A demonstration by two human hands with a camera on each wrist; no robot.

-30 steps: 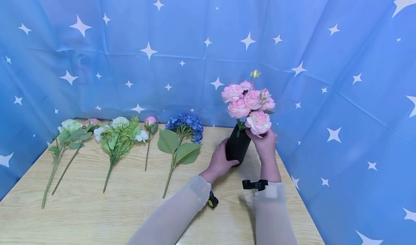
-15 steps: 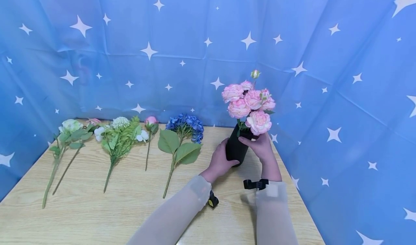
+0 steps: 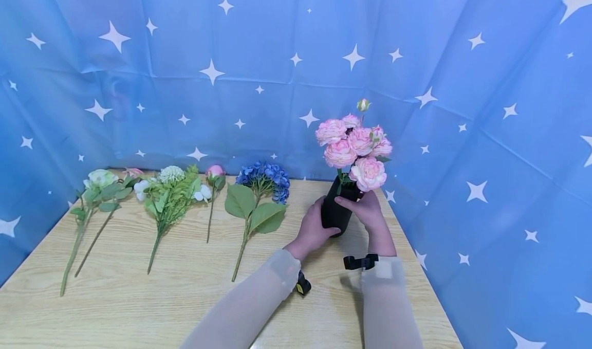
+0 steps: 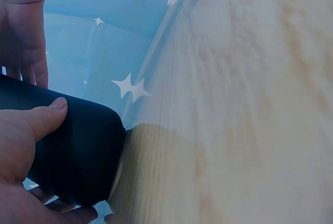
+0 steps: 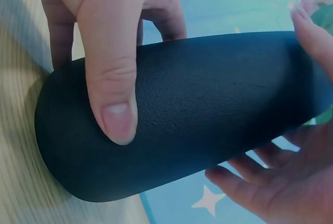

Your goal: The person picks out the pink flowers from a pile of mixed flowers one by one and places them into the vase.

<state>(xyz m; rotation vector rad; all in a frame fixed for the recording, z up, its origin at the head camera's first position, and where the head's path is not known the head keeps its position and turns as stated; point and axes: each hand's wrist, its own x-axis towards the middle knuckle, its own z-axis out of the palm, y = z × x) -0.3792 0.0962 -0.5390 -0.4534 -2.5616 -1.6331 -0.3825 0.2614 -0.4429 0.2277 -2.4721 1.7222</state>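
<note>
A black vase stands at the right side of the table, holding a bunch of pink artificial flowers with ruffled heads and one small bud. My left hand grips the lower part of the vase, its thumb across the front, as the right wrist view also shows. Higher up, near the rim, my right hand holds the vase with thumb in front and fingers round the far side. In the left wrist view, the base of the black vase meets the wooden surface.
On the wooden table, left of the vase, lie a blue hydrangea, a pink bud stem, a white-and-green bunch, a pale rose stem and a thin pink-flowered stem. A blue starred curtain surrounds the table.
My right hand has left the base of the front pink bloom and moved down and slightly left onto the vase's upper side. The left hand, vase and flowers have kept their places.
</note>
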